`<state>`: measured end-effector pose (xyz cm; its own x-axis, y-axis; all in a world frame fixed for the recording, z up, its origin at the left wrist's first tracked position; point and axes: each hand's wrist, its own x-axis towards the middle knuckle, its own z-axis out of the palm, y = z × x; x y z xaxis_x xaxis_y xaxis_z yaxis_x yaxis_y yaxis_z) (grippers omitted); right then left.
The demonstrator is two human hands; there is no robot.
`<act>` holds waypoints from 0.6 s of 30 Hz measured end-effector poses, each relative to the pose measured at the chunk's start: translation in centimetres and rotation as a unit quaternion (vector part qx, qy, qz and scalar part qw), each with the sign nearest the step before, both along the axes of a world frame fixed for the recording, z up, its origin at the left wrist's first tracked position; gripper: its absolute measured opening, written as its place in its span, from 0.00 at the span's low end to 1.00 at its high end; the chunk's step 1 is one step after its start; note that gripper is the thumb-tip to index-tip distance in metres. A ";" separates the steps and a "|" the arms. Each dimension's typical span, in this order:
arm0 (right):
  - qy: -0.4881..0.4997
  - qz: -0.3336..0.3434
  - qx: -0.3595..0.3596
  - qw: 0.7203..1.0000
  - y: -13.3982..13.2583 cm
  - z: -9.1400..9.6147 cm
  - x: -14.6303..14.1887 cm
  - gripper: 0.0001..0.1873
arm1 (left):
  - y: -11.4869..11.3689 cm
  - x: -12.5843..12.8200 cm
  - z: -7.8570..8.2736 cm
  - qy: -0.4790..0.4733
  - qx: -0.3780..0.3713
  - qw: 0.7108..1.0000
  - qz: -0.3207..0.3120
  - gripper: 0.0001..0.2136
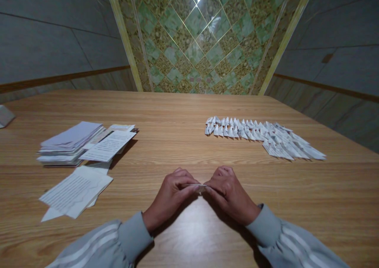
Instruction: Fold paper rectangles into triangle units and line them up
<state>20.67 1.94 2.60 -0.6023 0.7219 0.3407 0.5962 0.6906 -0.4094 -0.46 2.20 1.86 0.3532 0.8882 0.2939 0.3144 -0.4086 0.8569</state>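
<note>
Between my two hands, just above the front middle of the table, is a small folded piece of paper (201, 185), seen nearly edge-on. My left hand (179, 187) pinches its left end between thumb and fingers. At the other end, my right hand (228, 189) pinches it the same way, with the fingertips of both hands close together. Most of the paper is hidden behind the fingers. Beyond my right hand lie rows of small folded paper pieces (248, 129), white with printed marks and pointed at the top.
Left on the wooden table (166, 129) stands a stack of paper sheets (71, 135). Printed sheets (108, 146) lean beside it, and loose printed sheets (77, 191) lie in front. A pale box-like object (5, 116) sits at the far left edge. A tiled wall (195, 54) rises behind.
</note>
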 end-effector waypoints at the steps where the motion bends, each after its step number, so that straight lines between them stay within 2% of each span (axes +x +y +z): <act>1: 0.001 0.002 -0.009 1.000 0.0 0.0 0.1 0.15 | 0.1 -0.1 0.0 -0.026 -0.026 0.999 -0.001 0.08; 4: 0.003 0.004 -0.023 1.000 0.1 0.1 0.2 0.15 | 0.2 -0.2 0.0 -0.071 -0.076 0.995 0.000 0.06; 7: 0.024 0.008 -0.021 0.999 -0.1 0.2 -0.1 0.14 | -0.1 0.0 0.2 -0.070 -0.075 0.995 0.000 0.07; 12: 0.074 0.003 -0.018 0.997 -0.3 0.2 -0.6 0.22 | -0.3 0.3 0.5 -0.081 -0.104 0.991 -0.011 0.08; 18: 0.114 -0.008 -0.048 0.992 0.0 -0.3 -0.2 0.16 | 0.1 0.0 0.2 -0.155 -0.201 0.967 0.019 0.08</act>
